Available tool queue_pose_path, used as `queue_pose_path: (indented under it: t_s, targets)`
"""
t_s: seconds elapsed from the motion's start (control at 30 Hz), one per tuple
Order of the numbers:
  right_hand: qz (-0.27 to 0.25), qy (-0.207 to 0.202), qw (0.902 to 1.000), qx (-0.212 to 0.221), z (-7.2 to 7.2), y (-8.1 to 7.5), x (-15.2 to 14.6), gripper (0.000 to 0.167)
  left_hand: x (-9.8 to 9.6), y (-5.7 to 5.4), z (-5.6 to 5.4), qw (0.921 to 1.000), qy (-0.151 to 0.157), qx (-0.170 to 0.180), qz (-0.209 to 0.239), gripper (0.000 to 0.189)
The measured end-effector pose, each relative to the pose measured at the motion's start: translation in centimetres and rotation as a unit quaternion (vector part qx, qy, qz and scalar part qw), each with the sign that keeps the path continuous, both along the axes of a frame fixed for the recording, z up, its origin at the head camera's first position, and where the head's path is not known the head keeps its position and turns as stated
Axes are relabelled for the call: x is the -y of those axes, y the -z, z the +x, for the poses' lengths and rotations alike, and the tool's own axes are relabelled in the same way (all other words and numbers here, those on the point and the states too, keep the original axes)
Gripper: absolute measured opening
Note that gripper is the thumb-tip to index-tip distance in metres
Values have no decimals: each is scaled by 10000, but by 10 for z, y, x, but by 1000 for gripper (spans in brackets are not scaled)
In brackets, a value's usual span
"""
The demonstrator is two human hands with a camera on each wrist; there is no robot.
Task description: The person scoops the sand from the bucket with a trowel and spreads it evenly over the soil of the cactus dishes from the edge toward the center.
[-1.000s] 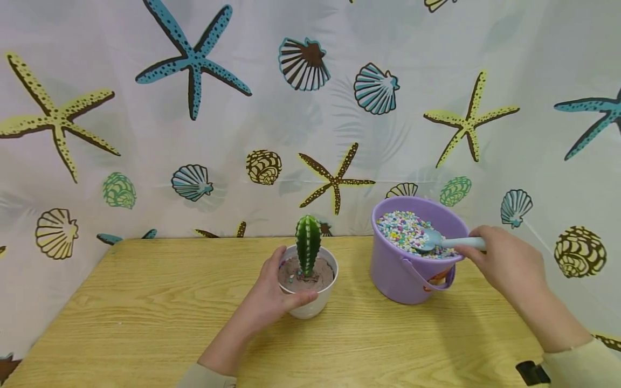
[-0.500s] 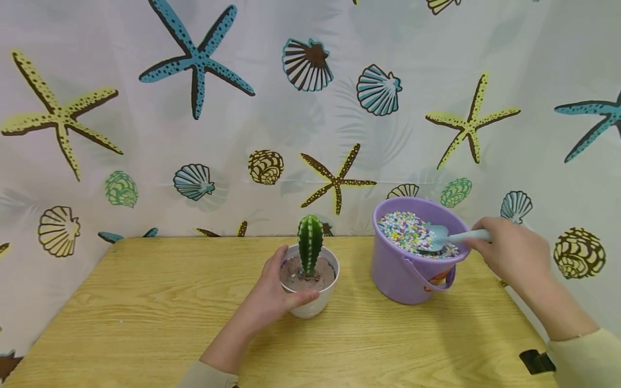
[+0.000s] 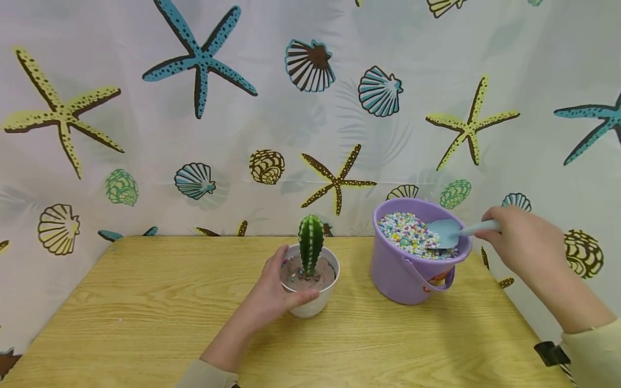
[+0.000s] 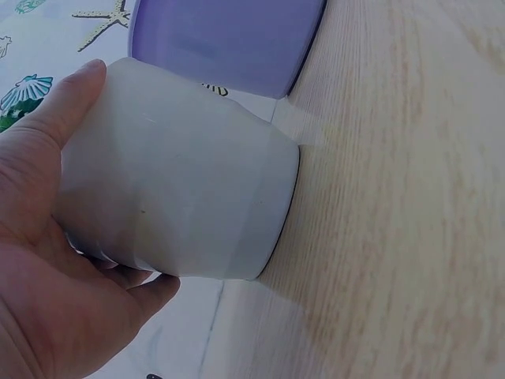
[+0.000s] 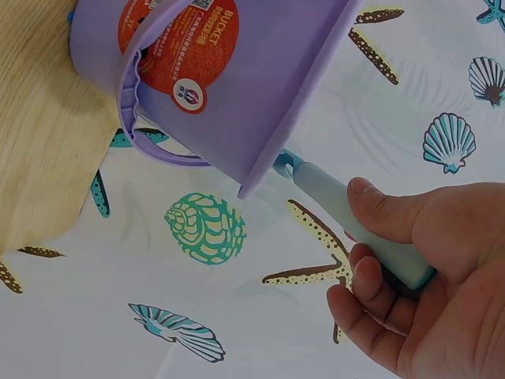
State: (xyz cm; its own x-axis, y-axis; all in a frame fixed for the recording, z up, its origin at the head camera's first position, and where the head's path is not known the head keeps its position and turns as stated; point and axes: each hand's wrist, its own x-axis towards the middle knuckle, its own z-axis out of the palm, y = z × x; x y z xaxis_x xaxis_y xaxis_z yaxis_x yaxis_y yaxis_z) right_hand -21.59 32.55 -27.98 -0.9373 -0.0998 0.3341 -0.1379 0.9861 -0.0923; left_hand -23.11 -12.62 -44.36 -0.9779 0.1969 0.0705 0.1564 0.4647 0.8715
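Note:
My left hand (image 3: 270, 295) grips a white pot (image 3: 311, 309) from its left side, thumb across the front. A green cactus (image 3: 310, 245) stands upright in the brown soil (image 3: 293, 268), with a few coloured beads on top. In the left wrist view, thumb and fingers curl around the pot (image 4: 181, 174), whose base rests on the table. My right hand (image 3: 529, 242) grips the handle of a light blue toy shovel (image 3: 445, 233). Its blade lies inside the purple bucket (image 3: 394, 275), over small multicoloured beads (image 3: 405, 230). The right wrist view shows fingers curled around the handle (image 5: 347, 213).
The wooden table (image 3: 160, 312) carries the pot and, to its right, the bucket. A bucket handle (image 3: 432, 281) hangs down at the front. Behind stands a white curtain (image 3: 233, 118) printed with starfish and shells.
My right hand has moved up and to the right with the shovel, drawing more of its blade out of the beads. The left hand still holds the pot in place.

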Motion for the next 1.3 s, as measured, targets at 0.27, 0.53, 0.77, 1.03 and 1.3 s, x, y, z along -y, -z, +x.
queue_pose_path:
  t_s: [0.27,0.53,0.77,1.03,1.3]
  targets:
    - [-31,79,9998,204,0,-9,-4,27,0,0,1,10000,10,-13,-31,133]
    - [-248,100,9960,858,-2,-12,-6,32,0,-1,1,10000,0,-16,-67,133]
    - [-384,197,9911,1256,-7,-8,-9,41,0,0,1,9999,6,29,107,134]
    - [-691,64,9901,1219,-11,6,-14,42,-1,0,1,9999,-8,65,98,134]
    - [-888,137,9867,1354,-12,11,-12,51,-1,-1,2,9999,-22,108,112,134]
